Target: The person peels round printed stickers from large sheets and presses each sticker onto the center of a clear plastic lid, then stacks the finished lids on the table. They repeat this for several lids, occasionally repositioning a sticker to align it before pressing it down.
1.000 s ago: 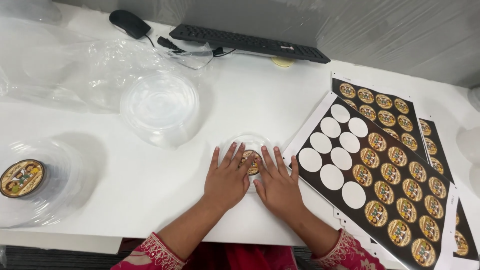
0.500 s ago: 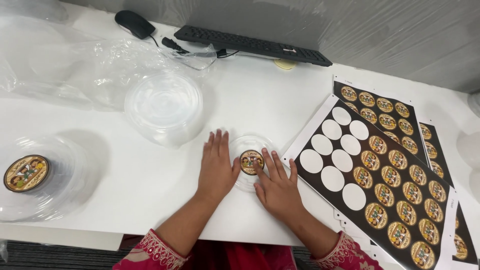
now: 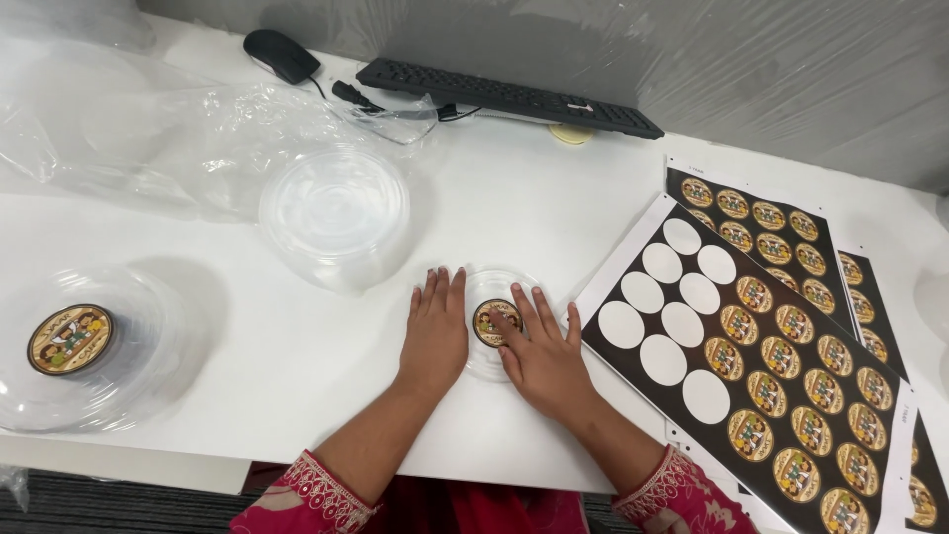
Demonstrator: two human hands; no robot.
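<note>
A clear round plastic lid [image 3: 494,287] lies flat on the white table [image 3: 514,208], with a round brown and gold sticker [image 3: 491,321] at its centre. My left hand [image 3: 437,331] rests flat on the lid's left edge, fingers together and stretched out. My right hand [image 3: 542,354] lies on the lid's right side, and its fingertips press on the sticker. Neither hand grips anything. Just right of my right hand lies a black sticker sheet [image 3: 761,366] with several white empty circles and many round stickers.
A stack of clear lids [image 3: 334,210] stands behind my left hand. At the far left, another clear lid stack [image 3: 148,366] carries a stickered lid [image 3: 69,338]. Crumpled plastic wrap [image 3: 129,129], a mouse [image 3: 282,54] and a keyboard [image 3: 509,97] lie at the back. More sticker sheets [image 3: 781,232] lie right.
Both hands covered the lid a second ago. They have since slid apart, the left one to the left, and the sticker now shows with my right fingertips on it.
</note>
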